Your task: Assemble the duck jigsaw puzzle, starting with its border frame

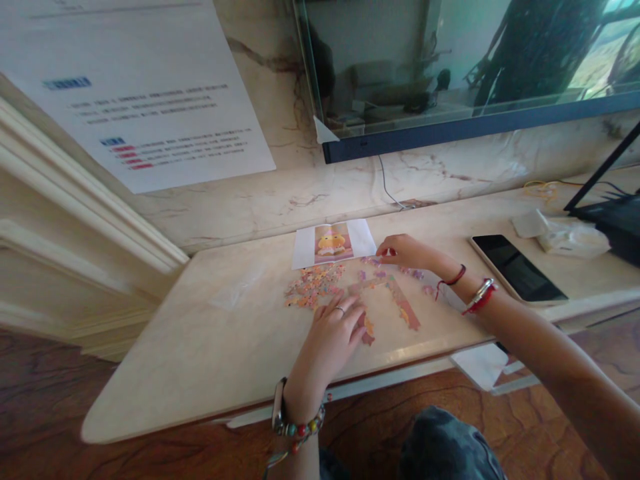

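A jigsaw puzzle's partly joined frame (403, 303) lies on the pale counter, with orange and pink edges down its sides. My left hand (333, 327) rests over its left side, fingers stretched out and a little apart. Just beyond those fingers is a heap of loose puzzle pieces (313, 283). My right hand (407, 252) reaches to the lower right corner of a reference sheet (307, 250) showing a yellow cartoon figure. Its fingertips are drawn together beside scattered purple pieces (377, 273); whatever is between them is too small to make out.
A clear plastic bag (235, 290) lies at the left on the counter (200, 360). To the right are a tablet (517, 267), a white plastic packet (573, 237) and a black device (617, 223). A screen (450, 127) hangs above, near a printed notice (175, 140).
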`<state>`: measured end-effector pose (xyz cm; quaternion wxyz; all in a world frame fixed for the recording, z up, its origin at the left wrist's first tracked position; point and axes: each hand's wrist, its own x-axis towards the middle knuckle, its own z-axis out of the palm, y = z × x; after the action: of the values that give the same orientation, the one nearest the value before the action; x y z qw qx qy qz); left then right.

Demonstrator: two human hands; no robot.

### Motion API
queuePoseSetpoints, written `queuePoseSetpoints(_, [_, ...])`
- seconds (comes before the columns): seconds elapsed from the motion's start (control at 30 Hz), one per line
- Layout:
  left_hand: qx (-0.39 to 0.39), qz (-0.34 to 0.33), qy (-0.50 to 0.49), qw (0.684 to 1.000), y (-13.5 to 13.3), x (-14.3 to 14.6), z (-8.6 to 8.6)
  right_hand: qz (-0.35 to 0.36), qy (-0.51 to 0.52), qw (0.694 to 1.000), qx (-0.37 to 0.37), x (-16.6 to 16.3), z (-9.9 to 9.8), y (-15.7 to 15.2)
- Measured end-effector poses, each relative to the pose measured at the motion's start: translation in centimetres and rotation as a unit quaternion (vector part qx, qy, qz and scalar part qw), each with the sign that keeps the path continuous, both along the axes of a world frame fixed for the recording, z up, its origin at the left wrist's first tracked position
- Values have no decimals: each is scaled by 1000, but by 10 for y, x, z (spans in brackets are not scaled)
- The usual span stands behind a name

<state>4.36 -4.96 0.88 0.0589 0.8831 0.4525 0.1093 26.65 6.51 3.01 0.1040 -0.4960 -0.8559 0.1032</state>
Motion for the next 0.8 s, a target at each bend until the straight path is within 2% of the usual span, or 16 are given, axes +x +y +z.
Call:
queuePoseSetpoints(0.1, [-2, 2, 0, 1000, 1, -3, -1, -11, -4, 1000, -17, -11, -7, 11])
queuePoseSetpoints(0.23, [-3, 9, -2, 1000, 3, -7, -1, -8, 9, 1000, -20, -9, -18, 12])
queuePoseSetpoints(0.6, [5, 4, -13, 1000, 8, -6, -7, 42, 37, 997, -54, 24, -14, 2])
queuePoseSetpoints(0.73, [4, 2, -10, 1000, 8, -5, -6, 21, 22, 1000, -8, 35, -6, 4])
queuePoseSetpoints(0.8, [10, 2, -8, 1000, 8, -7, -5, -14, 46, 998, 31, 43, 0, -3])
